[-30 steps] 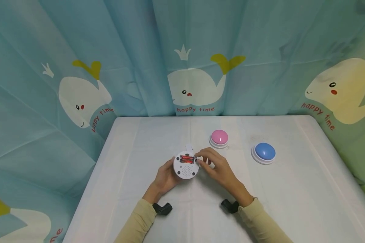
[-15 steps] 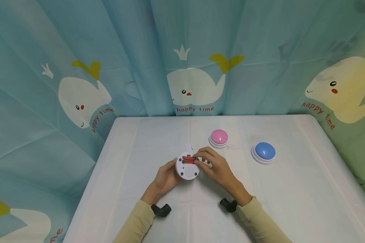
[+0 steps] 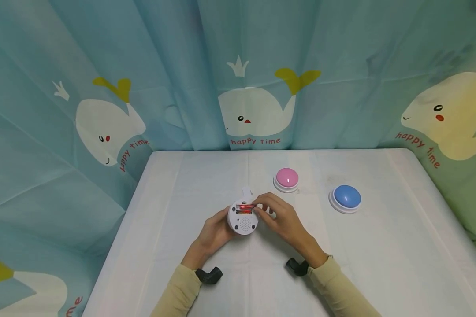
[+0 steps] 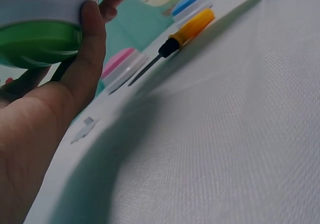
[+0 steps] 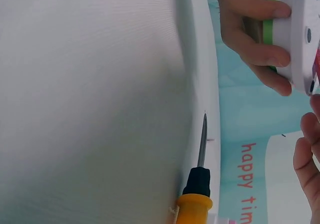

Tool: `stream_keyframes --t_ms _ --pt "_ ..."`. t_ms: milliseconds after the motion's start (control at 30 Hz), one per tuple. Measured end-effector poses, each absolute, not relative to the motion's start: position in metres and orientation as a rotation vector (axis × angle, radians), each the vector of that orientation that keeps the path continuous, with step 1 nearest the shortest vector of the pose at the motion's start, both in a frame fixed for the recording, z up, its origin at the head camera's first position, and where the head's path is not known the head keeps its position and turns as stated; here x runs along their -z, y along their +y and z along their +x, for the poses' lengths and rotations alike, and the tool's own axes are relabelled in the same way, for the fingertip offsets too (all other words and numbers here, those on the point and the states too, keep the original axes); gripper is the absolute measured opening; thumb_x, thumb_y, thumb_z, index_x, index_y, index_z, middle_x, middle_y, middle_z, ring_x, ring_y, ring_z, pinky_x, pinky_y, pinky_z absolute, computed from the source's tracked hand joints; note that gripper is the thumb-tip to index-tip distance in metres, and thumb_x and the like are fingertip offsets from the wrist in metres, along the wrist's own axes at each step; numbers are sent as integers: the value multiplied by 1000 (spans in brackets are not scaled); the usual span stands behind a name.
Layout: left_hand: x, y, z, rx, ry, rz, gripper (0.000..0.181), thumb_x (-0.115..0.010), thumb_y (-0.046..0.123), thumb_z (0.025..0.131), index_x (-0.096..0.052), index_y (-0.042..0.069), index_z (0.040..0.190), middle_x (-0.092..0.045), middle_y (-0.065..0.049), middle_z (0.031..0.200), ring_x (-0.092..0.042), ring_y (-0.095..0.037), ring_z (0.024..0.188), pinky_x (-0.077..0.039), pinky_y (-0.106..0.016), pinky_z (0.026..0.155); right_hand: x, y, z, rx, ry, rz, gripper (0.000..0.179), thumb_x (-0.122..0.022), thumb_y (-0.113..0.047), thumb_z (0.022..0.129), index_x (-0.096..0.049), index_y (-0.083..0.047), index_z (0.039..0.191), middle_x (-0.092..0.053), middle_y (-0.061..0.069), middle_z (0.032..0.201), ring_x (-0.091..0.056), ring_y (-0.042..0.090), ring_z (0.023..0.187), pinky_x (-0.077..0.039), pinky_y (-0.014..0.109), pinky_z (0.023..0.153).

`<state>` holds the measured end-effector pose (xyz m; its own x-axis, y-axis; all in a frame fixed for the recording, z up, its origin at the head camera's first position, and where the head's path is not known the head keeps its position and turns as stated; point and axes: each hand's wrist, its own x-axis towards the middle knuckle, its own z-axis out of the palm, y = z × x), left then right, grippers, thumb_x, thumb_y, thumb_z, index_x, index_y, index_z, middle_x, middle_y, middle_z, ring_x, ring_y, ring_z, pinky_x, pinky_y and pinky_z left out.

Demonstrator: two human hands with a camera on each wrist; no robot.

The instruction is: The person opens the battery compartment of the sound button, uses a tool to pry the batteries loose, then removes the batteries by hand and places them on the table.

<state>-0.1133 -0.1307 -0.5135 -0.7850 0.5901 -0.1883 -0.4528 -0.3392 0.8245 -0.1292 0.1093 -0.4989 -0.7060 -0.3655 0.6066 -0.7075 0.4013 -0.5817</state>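
Left fingers (image 4: 93, 39) wrapped round green button (image 3: 243, 219); end of far battery (image 3: 244, 206) pinched by right fingers (image 3: 266, 199). If pinch slips, battery could be flung toward far edge of table (image 3: 198, 176).

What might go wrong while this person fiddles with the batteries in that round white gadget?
A red battery might pop out and drop, since the right hand has its fingertips right at the battery end. The round gadget could slip or twist, as it is held up off the table in the left hand. The small white piece lying nearby may get knocked away.
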Motion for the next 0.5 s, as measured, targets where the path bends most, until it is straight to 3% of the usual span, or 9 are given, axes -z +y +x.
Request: stream_keyframes --t_ms 267,400,500 --pt "513 -134 -110 -2165 1293 155 70 -29 40 111 -6 5 167 -9 -20 174 -21 -32 157 -33 -42 121 500 108 -133 -1466 -2260 864 25 -77 3 90 -74 -12 109 -75 4 96 -60 10 82 -56 27 68" --pt "513 -136 -110 -2198 1254 113 69 -28 38 111 -5 4 167 -8 -19 175 -17 -32 159 -27 -44 125 499 106 -134 -1581 -2296 758 20 -76 0 93 -75 -11 110 -77 6 101 -64 11 87 -59 26 74" --pt "514 -138 -110 -2231 1235 82 68 -28 37 111 -6 4 167 -9 -17 175 -15 -31 159 -30 -39 124 497 105 -134 -1698 -2344 660 17 -74 -5 96 -75 -10 112 -77 6 108 -65 10 91 -58 25 78"
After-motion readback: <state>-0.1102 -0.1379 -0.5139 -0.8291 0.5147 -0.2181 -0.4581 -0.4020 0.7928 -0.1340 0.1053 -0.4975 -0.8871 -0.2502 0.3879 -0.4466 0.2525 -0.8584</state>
